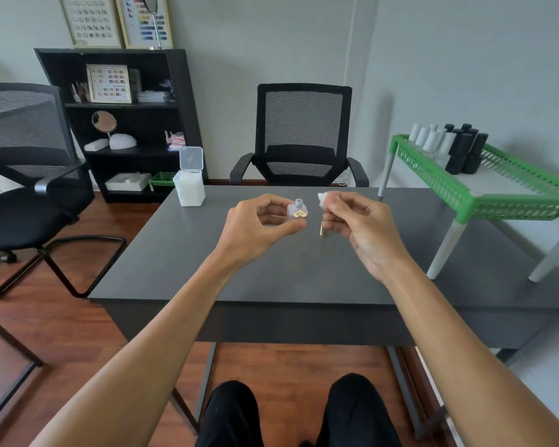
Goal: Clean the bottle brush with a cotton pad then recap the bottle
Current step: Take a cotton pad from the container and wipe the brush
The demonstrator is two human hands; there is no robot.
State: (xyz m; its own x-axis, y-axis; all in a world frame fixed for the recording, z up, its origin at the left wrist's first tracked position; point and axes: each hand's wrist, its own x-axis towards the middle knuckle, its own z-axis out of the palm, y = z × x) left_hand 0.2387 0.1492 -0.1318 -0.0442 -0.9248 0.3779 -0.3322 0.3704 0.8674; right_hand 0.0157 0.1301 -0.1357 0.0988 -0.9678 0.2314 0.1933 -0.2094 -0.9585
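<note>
Small nail salon room. Grey bench [304, 269] at centre; client chair [304, 133] facing across it. Left of bench: black shelf [126, 124] holding swatch chart [109, 83], round mirror [104, 121], white nail lamp [123, 141]. Above shelf: framed colour charts [147, 21] on wall. Right of bench: green rack [484, 185] with polish bottles [449, 146]. On bench: box of cotton pads [190, 185].

A dark grey matte tabletop [304, 272] is set on reddish-brown wood flooring [62, 317]; pale grey walls [449, 59] are seen behind.
</note>
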